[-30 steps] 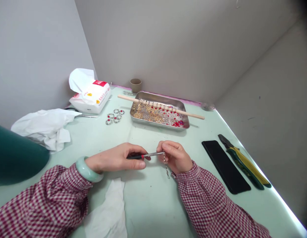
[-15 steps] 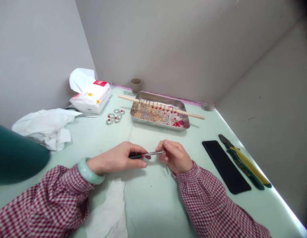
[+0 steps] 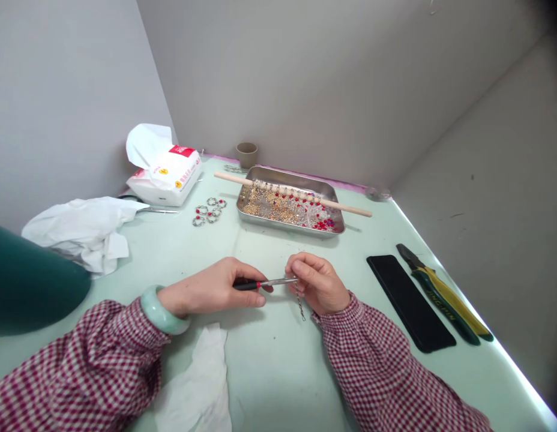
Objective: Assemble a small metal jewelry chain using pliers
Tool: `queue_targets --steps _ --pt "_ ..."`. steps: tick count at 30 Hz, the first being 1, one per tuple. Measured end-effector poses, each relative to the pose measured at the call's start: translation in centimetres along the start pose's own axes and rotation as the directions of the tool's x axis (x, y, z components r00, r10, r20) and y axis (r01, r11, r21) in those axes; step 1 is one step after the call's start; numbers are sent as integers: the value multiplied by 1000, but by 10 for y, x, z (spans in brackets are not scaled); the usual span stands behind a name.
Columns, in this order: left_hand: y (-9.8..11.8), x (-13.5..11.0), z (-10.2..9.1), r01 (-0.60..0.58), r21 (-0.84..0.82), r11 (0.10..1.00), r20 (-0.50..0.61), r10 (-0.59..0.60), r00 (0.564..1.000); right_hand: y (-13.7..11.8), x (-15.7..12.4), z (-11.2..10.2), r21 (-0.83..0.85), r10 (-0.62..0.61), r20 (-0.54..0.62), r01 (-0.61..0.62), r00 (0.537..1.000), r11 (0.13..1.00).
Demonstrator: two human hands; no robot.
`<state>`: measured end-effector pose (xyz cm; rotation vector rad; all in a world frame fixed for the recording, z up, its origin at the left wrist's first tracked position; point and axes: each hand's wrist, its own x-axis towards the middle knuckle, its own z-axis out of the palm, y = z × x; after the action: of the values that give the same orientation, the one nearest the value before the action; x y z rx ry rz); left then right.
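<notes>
My left hand is closed around the black handle of a slim metal-tipped tool, seemingly tweezers, with a red band below its tip. The tip points right and meets the fingers of my right hand. Between thumb and fingertips, that hand pinches a thin twisted silver chain, whose lower end dangles above the table. Its upper end is hidden by the fingers. Beyond the hands, several silver rings with red beads lie on the table.
A metal tray of gold, clear and red beads stands behind my hands, with a wooden stick across it. Pliers and a black case lie right. Tissues, crumpled cloth and a green cylinder are left.
The dangling chain end hangs slightly lower. My right fingers and the tool's tip have shifted a little; the left hand has hardly moved.
</notes>
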<state>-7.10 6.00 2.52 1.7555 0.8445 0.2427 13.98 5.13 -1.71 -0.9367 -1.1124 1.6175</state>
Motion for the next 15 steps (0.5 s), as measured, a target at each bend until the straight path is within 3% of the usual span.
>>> queue_targets --steps 7,15 --pt "-2 1 2 -13 44 999 -37 15 999 2 -1 -4 -240 -120 1 117 993 964" --pt "-2 2 6 -69 106 992 -96 80 992 4 0 -5 -241 -112 -35 100 993 965"
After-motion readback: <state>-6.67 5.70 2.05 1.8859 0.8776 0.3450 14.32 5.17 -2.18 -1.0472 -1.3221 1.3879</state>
